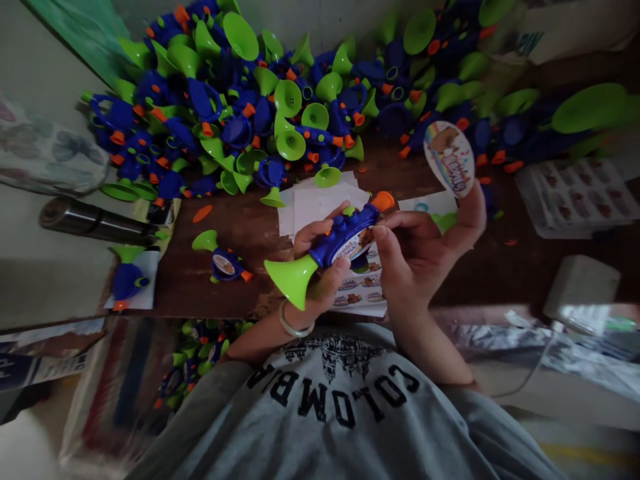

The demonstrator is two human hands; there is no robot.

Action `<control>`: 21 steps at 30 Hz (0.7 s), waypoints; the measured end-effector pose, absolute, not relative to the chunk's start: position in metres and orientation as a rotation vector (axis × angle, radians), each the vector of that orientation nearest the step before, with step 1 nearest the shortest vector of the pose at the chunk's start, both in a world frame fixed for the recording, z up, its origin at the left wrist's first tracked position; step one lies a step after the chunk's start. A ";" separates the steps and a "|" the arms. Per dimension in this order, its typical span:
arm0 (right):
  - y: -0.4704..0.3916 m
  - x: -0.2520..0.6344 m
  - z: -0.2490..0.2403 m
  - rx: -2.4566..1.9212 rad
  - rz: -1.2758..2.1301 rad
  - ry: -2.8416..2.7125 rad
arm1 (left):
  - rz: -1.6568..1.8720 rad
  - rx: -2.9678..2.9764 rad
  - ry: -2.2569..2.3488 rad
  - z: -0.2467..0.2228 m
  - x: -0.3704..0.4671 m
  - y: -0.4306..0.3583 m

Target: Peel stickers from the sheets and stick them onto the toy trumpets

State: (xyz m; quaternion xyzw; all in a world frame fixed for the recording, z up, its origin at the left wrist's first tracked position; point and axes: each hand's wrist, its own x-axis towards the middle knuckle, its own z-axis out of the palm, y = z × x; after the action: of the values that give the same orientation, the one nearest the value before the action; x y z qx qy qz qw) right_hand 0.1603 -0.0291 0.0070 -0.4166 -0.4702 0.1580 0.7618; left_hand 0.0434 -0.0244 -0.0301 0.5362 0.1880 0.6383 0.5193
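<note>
My left hand (323, 273), with a pale bangle on the wrist, is closed around a toy trumpet (345, 230). The trumpet has a blue body, a lime-green bell to the left and an orange mouthpiece to the upper right. An oval printed sticker (353, 245) lies along its side facing me. At the sticker's right end, the thumb and index finger of my right hand (425, 253) are pinched together. A second oval sticker (450, 159) clings to a raised finger of that hand. Beneath the trumpet is a sheet of printed stickers (356, 293), partly covered.
Many similar trumpets (270, 100) are heaped along the back of the brown table (220, 297). A stickered trumpet (225, 263) lies at left, near a dark metal flask (95, 220). White papers (325, 193) lie mid-table. A clear plastic box (575, 193) stands at right.
</note>
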 end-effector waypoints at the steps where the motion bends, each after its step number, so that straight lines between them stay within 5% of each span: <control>1: -0.028 0.160 0.008 -0.900 0.361 -1.027 | 1.529 1.283 0.480 -0.031 0.043 -0.025; 17: -0.024 0.178 -0.001 -1.218 0.196 -1.090 | 1.527 1.288 0.549 -0.022 0.038 -0.029; 21: -0.025 0.174 -0.002 -1.135 0.477 -1.272 | 1.441 1.276 0.655 -0.023 0.034 -0.028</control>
State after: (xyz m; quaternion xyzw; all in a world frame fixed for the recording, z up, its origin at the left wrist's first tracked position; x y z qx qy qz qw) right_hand 0.1742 -0.0249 -0.0018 -0.4963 -0.5561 0.2087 0.6332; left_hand 0.0341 -0.0282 -0.0227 0.5336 0.2738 0.6028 0.5262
